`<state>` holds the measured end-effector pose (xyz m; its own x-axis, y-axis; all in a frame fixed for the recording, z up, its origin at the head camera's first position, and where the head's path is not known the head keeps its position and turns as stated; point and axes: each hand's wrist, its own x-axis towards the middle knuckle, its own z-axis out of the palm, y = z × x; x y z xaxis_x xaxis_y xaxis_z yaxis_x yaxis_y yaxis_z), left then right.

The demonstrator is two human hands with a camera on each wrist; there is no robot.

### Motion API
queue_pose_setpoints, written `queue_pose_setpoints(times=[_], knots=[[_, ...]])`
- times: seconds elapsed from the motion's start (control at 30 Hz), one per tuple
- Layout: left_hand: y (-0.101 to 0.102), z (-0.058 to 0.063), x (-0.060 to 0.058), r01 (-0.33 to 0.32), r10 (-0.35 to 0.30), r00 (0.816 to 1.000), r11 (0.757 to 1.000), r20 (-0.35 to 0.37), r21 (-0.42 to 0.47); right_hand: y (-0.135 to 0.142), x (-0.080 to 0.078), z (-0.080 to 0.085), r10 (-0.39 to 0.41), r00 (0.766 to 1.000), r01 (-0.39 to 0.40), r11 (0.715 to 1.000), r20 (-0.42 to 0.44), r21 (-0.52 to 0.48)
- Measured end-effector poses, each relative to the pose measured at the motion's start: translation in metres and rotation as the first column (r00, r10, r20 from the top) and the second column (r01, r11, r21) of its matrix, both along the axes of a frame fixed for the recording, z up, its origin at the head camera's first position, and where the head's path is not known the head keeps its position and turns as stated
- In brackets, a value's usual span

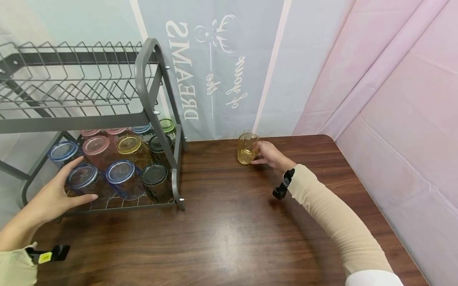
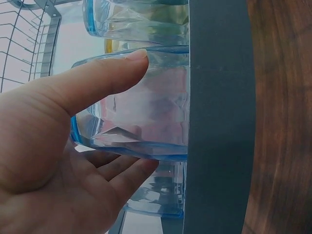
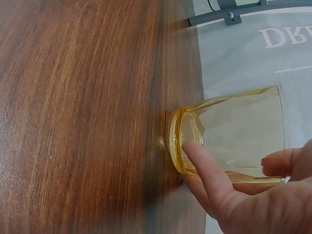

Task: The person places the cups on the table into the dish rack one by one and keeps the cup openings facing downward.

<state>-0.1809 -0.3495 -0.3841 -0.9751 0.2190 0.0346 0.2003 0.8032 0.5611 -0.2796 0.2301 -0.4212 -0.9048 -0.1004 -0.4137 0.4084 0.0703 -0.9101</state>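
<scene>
My left hand (image 1: 57, 194) reaches round a clear blue-tinted glass (image 1: 84, 176) that stands upside down at the front of the rack's lower shelf. In the left wrist view the thumb lies across the near side of that glass (image 2: 146, 107), with the fingers spread on its other side; whether they press on it is hard to tell. Over at the table's back edge, my right hand (image 1: 270, 154) holds a yellow glass (image 1: 247, 149) by its side. In the right wrist view the yellow glass (image 3: 234, 136) has its base down at the wooden table and its rim up.
A grey metal two-tier rack (image 1: 143, 99) stands at the left, its wire upper tier (image 1: 71, 83) above the glasses. Several upside-down glasses, such as a black one (image 1: 155, 182) and a pink one (image 1: 96, 151), crowd the lower shelf. A printed cloth (image 1: 222, 79) hangs behind the wooden table (image 1: 214, 230).
</scene>
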Motion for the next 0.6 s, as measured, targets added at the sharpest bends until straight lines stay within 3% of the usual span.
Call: queue_pose_setpoints(times=[0.27, 0.6], knots=[[-0.0016, -0.0015, -0.0004, -0.006, 0.006, 1.0, 1.0, -0.013, -0.014, -0.0021, 0.0004, 0.0033, 0.001, 1.0, -0.001, 1.0, 0.006, -0.001], [-0.0007, 0.0034, 0.0052, -0.011, 0.01, 1.0, 0.994, 0.012, 0.108, -0.0019, 0.0027, 0.0039, 0.024, 1.0, -0.024, 0.999, 0.01, -0.024]])
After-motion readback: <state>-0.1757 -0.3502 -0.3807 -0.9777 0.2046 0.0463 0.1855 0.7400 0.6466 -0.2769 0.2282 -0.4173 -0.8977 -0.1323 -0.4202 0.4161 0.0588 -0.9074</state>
